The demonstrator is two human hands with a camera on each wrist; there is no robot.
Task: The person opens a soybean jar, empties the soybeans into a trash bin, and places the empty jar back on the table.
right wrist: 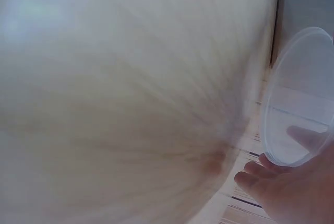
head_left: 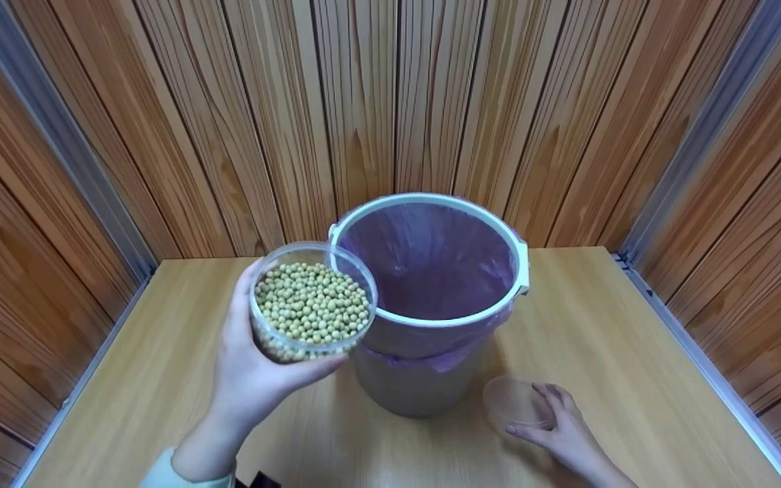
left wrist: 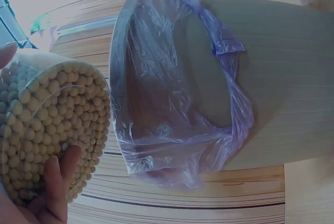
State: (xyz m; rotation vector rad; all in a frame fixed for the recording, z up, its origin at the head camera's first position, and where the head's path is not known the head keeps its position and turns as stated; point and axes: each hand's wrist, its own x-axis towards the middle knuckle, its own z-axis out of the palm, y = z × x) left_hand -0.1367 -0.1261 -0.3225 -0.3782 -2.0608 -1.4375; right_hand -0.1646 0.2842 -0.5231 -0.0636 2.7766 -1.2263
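My left hand holds a round, clear plastic tub by its side, without a lid. Pale yellow-green dried beans fill much of it. It hangs at the left rim of a bin, tilted so its mouth faces the head camera. In the left wrist view, fingertips press against the tub's bottom. Low on the right, my right hand pinches a thin, clear round lid by its edge. The right wrist view shows the lid between thumb and fingers.
The bin stands on a wooden table, with a white rim and a purple bag lining it. Wood-panelled walls close in the back and both sides. A pale blurred surface covers much of the right wrist view.
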